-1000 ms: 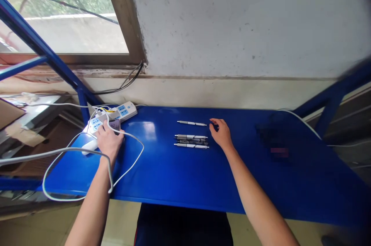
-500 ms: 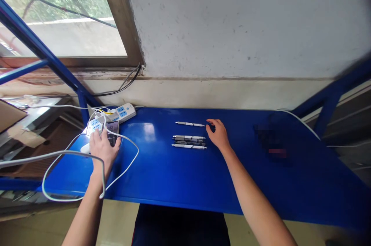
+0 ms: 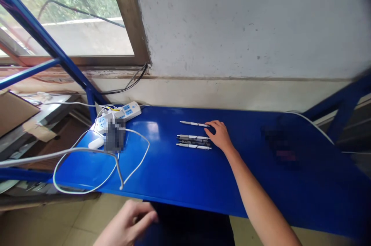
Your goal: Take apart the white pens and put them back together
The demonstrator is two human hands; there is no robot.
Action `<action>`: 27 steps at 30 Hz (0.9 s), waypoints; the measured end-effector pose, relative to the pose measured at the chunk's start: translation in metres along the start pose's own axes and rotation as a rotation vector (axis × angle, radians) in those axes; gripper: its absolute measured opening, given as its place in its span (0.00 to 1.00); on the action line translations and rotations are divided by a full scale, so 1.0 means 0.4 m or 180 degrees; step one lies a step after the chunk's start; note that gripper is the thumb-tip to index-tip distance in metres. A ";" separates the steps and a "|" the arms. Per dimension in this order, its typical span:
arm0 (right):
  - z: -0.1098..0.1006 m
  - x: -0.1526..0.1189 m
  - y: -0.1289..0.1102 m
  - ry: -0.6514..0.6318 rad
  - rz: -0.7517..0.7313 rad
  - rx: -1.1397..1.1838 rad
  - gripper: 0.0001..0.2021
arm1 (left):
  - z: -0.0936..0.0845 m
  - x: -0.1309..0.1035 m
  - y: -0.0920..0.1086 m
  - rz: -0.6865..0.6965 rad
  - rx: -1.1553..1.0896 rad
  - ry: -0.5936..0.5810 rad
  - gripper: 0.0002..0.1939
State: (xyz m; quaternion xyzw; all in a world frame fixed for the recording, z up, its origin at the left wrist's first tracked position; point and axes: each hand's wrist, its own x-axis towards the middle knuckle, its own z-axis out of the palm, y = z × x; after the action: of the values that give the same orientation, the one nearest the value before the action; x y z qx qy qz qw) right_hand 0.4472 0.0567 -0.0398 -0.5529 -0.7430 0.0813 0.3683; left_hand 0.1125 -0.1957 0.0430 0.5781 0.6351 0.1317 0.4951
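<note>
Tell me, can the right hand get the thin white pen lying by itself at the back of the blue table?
Probably yes. The right hand rests open on the blue table with its fingertips at the tip of the lone thin white pen, and nothing lies between them.

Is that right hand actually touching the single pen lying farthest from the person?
Touching, as far as the head view shows: the fingertips of the right hand meet the right end of the far pen, with no blue table visible between them.

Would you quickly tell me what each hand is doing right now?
Left hand: open, holding nothing, below the table edge.
Right hand: open, fingertips at the pens.
</note>
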 end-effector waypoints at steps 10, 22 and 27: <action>0.008 0.026 -0.001 -0.0244 0.0260 -0.0129 0.13 | -0.038 0.430 0.292 0.2148 0.0124 0.0707 0.14; 0.020 0.050 -0.010 -0.0169 0.0298 0.0705 0.09 | -0.048 0.732 0.198 0.2638 0.0953 0.1418 0.13; 0.021 0.059 -0.031 -0.0246 0.0997 0.1961 0.12 | -0.056 0.732 0.205 0.2596 0.0480 0.1302 0.08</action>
State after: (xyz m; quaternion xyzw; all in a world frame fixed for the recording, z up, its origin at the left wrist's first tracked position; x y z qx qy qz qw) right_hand 0.4297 0.0752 -0.0287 -0.5197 -0.6031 0.3781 0.4725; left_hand 0.1908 0.0909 -0.0252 0.7772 0.4484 0.3805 0.2239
